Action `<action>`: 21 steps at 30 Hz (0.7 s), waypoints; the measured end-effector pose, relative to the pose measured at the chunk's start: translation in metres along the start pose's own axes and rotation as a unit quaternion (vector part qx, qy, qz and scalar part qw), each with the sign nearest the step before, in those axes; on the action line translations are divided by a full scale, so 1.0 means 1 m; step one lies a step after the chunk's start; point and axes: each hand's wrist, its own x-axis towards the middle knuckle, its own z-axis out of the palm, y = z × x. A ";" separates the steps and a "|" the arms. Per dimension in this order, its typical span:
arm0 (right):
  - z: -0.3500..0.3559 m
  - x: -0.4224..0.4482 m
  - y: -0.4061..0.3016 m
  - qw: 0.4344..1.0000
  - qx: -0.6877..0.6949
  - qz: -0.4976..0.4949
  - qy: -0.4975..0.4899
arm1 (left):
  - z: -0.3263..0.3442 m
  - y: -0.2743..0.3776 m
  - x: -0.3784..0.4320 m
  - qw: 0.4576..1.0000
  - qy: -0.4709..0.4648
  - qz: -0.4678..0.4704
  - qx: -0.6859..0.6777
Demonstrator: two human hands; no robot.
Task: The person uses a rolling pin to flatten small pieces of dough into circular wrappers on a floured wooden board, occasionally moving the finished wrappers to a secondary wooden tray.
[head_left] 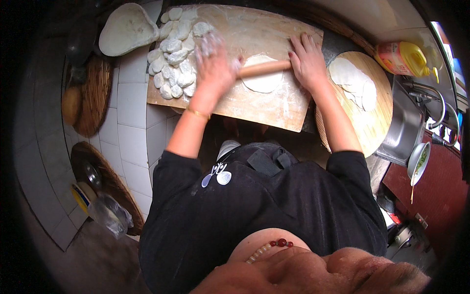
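A wooden rolling pin (pixel 265 68) lies across a thin round of dough (pixel 261 86) on the floured wooden board (pixel 235 110). My left hand (pixel 216 68), blurred and dusted with flour, covers the pin's left end. Over the other end lies my right hand (pixel 309 60), its fingers stretched toward the board's far right corner. Both palms press on the pin, which hides its ends. Just left of my left hand, several floured dough pieces (pixel 172 73) are heaped, some overlapping.
On the right, a round slatted board (pixel 371 128) carries flattened dough wrappers (pixel 352 81). Beyond are a yellow oil jug (pixel 402 58), a metal sink (pixel 402 117) and a bowl with chopped greens (pixel 418 163). A pale, flour-coated basin (pixel 126 31) stands at far left.
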 end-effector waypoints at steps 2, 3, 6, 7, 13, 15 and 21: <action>-0.010 -0.030 0.001 0.999 0.015 -0.022 -0.035 | 0.009 0.013 -0.039 0.997 -0.028 0.060 0.044; -0.013 -0.046 0.000 0.999 -0.015 -0.018 -0.034 | 0.010 0.019 -0.056 0.993 -0.079 0.078 0.028; -0.019 -0.055 -0.003 0.999 -0.039 -0.019 -0.014 | 0.008 0.025 -0.074 0.988 -0.111 0.109 0.004; -0.019 -0.041 -0.005 0.999 -0.027 -0.011 -0.028 | 0.014 0.018 -0.061 0.988 -0.110 0.108 0.005; -0.004 -0.001 -0.001 0.999 -0.016 0.047 0.013 | 0.009 -0.003 0.005 0.998 0.054 0.019 -0.036; -0.007 -0.020 -0.004 0.999 -0.015 0.031 -0.025 | 0.014 0.005 -0.019 0.997 -0.013 0.069 0.022; -0.017 -0.040 -0.043 0.994 0.031 0.082 -0.065 | 0.037 -0.007 -0.088 0.969 0.053 0.223 -0.091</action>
